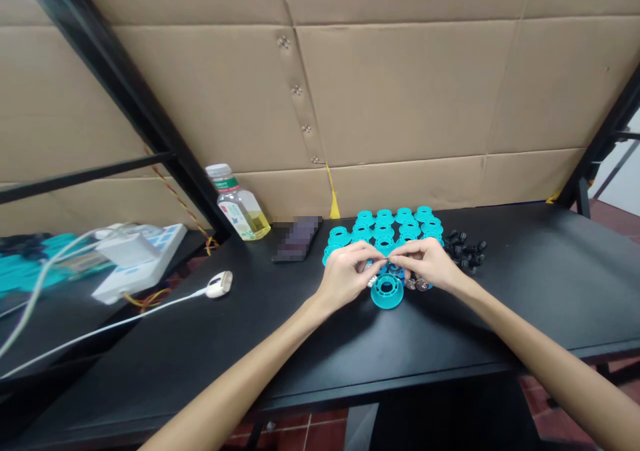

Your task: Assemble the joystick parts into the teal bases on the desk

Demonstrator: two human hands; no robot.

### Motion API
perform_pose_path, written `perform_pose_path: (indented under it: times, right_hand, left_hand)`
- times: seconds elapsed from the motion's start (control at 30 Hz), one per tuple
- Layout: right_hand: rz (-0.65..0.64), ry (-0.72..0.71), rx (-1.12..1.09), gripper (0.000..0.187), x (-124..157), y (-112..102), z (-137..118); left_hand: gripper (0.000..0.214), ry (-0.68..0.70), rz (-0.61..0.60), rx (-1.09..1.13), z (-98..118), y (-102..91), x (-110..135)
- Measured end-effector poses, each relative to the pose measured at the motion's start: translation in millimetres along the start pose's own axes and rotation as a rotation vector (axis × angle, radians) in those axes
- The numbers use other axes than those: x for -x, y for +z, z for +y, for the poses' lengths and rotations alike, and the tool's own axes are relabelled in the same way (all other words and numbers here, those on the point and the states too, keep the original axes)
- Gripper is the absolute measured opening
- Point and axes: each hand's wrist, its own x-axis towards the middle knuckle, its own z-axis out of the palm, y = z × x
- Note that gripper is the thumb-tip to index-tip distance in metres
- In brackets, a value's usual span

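Note:
My left hand (351, 267) and my right hand (424, 261) meet fingertip to fingertip over the black table. Both are closed in a pinch, and whatever lies between the fingertips is too small to make out. Just below them a teal flanged ring (387, 292) rests on the tabletop, nearest to me. Small round metal parts (422, 284) lie under my right hand, and more shiny bits are partly hidden by my left. Behind my hands stand several more teal flanged rings (384, 229) in rows. A pile of small black parts (465, 251) sits right of my right hand.
A bottle of yellow liquid (243, 204) and a dark phone (299, 239) stand at the back left. A white cable with a plug (219, 284) crosses the left side, near a power strip (145, 261). Cardboard (410, 91) walls the back; the table's front edge (400, 387) runs below my arms.

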Motion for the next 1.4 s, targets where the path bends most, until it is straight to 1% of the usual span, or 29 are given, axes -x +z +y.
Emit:
perform_pose_path:
  times: [0.1, 0.27, 0.37, 0.47, 0.57, 0.67, 0.77, 0.87, 0.93, 1.0, 1.23, 1.33, 1.4]
  right_hand:
    - [-0.007, 0.044, 0.01, 0.03, 0, -1, -4]
    - [-0.103, 0.173, 0.004, 0.034, 2, -4, -8]
    - [-0.15, 0.179, 0.015, 0.033, 3, -5, -8]
    - [-0.178, 0.168, 0.017, 0.031, 4, -6, -8]
    - [-0.17, 0.159, -0.016, 0.029, 3, -5, -8]
    - [-0.155, 0.153, -0.01, 0.029, 3, -5, -8]
    - [-0.178, 0.146, 0.066, 0.027, 2, -5, -7]
    - [-0.213, 0.052, 0.143, 0.026, 2, -4, -2]
    - [-0.235, -0.016, 0.184, 0.026, 1, -4, 0]
    - [-0.249, -0.038, 0.207, 0.027, 1, -3, 2]
    - [-0.261, -0.028, 0.228, 0.028, 1, -2, 6]
    - [-0.256, -0.022, 0.213, 0.032, 1, -2, 8]
    - [-0.245, -0.017, 0.198, 0.034, 1, -3, 7]
  left_hand:
    - [0.014, 0.093, 0.045, -0.073, -1, 0.3, 3]
    - [0.012, 0.383, 0.126, -0.311, -5, -2.6, 6]
    - [0.012, 0.524, 0.143, -0.408, -4, -4.9, 7]
    - [0.012, 0.586, 0.151, -0.433, 0, -7.0, 7]
    - [0.012, 0.548, 0.102, -0.438, -1, -10.9, 5]
    - [0.017, 0.422, 0.01, -0.439, -10, -18.3, 2]
    - [0.02, 0.311, -0.048, -0.437, -25, -26.2, -1]
    - [0.021, 0.231, -0.066, -0.443, -36, -30.9, -1]
    - [0.02, 0.208, -0.069, -0.447, -39, -31.9, -1]
    - [0.02, 0.2, -0.066, -0.45, -39, -32.2, -1]
    - [0.02, 0.195, -0.047, -0.429, -30, -33.9, -2]
    - [0.022, 0.174, -0.061, -0.398, -28, -34.0, -2]
    - [0.023, 0.142, -0.087, -0.339, -26, -34.3, -3]
